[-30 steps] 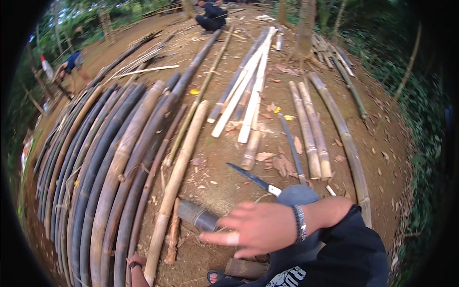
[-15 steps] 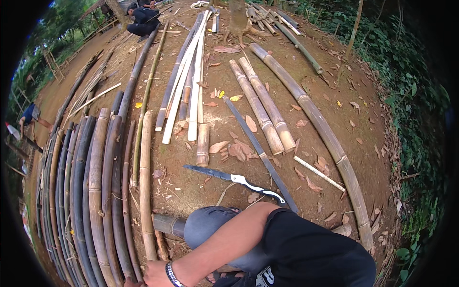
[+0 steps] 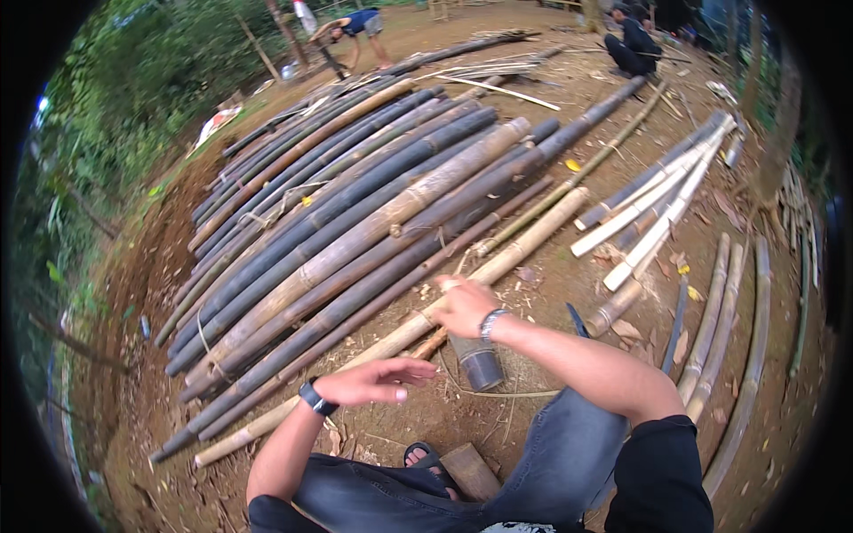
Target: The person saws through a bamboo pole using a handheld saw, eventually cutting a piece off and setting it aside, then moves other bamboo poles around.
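A long tan bamboo pole (image 3: 404,338) lies slantwise on the ground before me. My right hand (image 3: 465,306), with a silver bracelet at its wrist, is over the pole's middle, fingers apart; I cannot tell whether it touches. My left hand (image 3: 373,382), below a black watch, hovers on the near side of the pole with its fingers stretched out and nothing in them. Beside the pole, under my right forearm, lies a short dark bamboo piece (image 3: 481,366). The dark blade of a saw (image 3: 577,319) shows past that forearm, which hides the rest.
A wide pile of bamboo poles (image 3: 311,244) lies to the left. Pale split strips (image 3: 662,218) and more poles (image 3: 711,324) lie to the right. A bamboo block (image 3: 472,471) is between my legs. Two people, one bending (image 3: 360,25) and one squatting (image 3: 633,46), are far off.
The view has swung left toward the pile. My left hand has come into sight, open. My right hand, earlier low at the tan pole, is now over its middle.
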### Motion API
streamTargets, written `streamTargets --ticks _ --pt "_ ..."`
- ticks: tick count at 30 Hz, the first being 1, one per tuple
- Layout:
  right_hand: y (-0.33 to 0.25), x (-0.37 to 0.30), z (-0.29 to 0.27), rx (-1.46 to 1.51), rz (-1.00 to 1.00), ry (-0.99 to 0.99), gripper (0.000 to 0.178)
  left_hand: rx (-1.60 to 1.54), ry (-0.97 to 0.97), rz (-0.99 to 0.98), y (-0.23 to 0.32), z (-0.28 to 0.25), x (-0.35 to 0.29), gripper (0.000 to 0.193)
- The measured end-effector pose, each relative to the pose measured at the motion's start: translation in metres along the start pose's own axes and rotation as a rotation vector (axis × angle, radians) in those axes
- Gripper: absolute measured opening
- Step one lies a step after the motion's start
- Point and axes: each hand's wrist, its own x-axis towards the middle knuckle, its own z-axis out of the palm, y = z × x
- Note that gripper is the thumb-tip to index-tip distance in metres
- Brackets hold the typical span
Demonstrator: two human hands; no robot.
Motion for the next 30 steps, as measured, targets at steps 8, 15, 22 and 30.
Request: streamTargets --ticks 8,15,22,30 --pt "0.017 -0.029 -0.003 -0.139 -0.256 -0.773 0.067 0.785 0.276 -0.705 -0.193 -0.101 -0.031 0.084" --pt "0.025 -0.021 -0.006 -0.142 -0.240 -0.562 0.066 0.954 0.811 -1.121 -0.274 -0.205 -0.039 0.061" --pt "0.048 -0.028 -0.006 -0.204 -0.043 -0.695 0.068 0.761 1.295 -0.991 -0.319 -0.274 -0.012 0.099" --pt "0.105 -0.027 0.024 -0.357 0.032 -0.716 0.056 0.841 1.418 -0.776 -0.352 -0.321 0.011 0.098"
